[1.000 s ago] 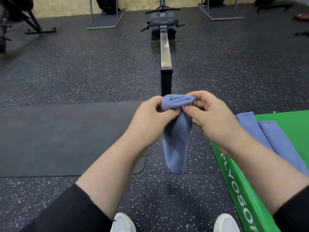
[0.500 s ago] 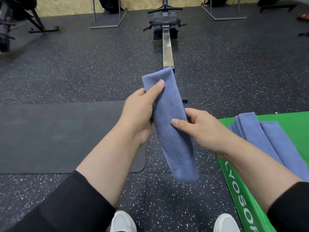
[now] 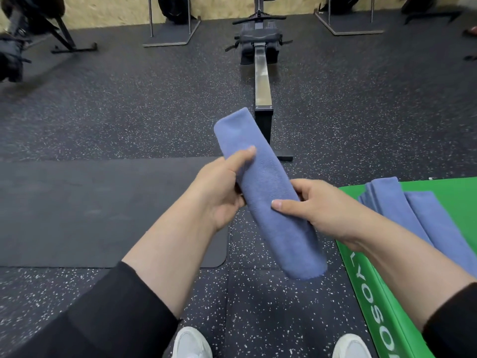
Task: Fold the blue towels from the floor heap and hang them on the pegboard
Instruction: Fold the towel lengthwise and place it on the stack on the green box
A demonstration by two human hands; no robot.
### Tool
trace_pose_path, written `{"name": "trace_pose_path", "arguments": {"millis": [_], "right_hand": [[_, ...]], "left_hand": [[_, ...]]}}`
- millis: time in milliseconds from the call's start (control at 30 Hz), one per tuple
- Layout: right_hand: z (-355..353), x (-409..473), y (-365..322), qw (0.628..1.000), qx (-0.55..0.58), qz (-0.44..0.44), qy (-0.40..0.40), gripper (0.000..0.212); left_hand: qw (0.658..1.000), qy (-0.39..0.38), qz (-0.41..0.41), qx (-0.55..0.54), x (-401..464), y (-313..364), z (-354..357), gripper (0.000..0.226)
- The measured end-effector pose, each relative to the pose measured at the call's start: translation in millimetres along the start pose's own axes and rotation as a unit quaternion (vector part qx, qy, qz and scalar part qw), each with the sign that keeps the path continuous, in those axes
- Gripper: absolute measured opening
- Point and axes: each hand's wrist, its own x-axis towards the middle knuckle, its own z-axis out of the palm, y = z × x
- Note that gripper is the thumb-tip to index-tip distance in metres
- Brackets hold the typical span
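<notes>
From the head camera, a blue towel [image 3: 268, 195] of soft, fuzzy fleece is folded into a long narrow strip and held in the air above the floor, slanting from about 11 o'clock at its far rounded end to 5 o'clock at its near end, where the edge looks slightly frayed. The left hand [image 3: 219, 192] grips the strip on its 9 o'clock side, thumb lying flat across the top surface near the far end and the other fingers curled underneath. The right hand [image 3: 317, 210] pinches it from the 3 o'clock side, lower down, thumb pressed on top and fingers wrapped beneath. Both forearms are bare, with black sleeves [image 3: 108, 319] pushed up.

At 3 o'clock, more folded towels [image 3: 413, 218] of the same fleece lie as long strips on a smooth green box [image 3: 366, 293] with white lettering. The floor [image 3: 129, 112] is dark speckled rubber; a plain matte dark mat [image 3: 90, 210] with rounded corners lies at 9 o'clock. At 12 o'clock a rowing machine [image 3: 262, 73] with a shiny metal rail runs away from the towel. White shoes [image 3: 191, 343] show at 6 o'clock.
</notes>
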Motion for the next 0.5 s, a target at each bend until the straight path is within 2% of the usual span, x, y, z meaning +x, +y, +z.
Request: {"name": "trace_pose_path", "arguments": {"millis": [100,233,300,400,500], "right_hand": [[-6,2,4,1.0,-0.011,0.01,0.025,0.028],[-8,7,5,0.981,-0.146,-0.01,0.126,0.032],[-7,6,2,0.963,-0.193,-0.069,0.174,0.039],[0,-1,-5,0.937,-0.273,-0.145,0.164,0.06],[9,-1,-3,0.92,-0.343,-0.111,0.151,0.083]], "left_hand": [[1.0,0.004,-0.003,-0.003,-1,-6,2,0.032],[0.996,0.049,0.01,-0.073,2,-7,4,0.025],[0.994,0.063,0.004,-0.094,3,-9,8,0.022],[0.989,0.073,-0.031,-0.122,-1,-13,18,0.02],[0.983,0.065,-0.062,-0.161,-5,-14,28,0.033]]}}
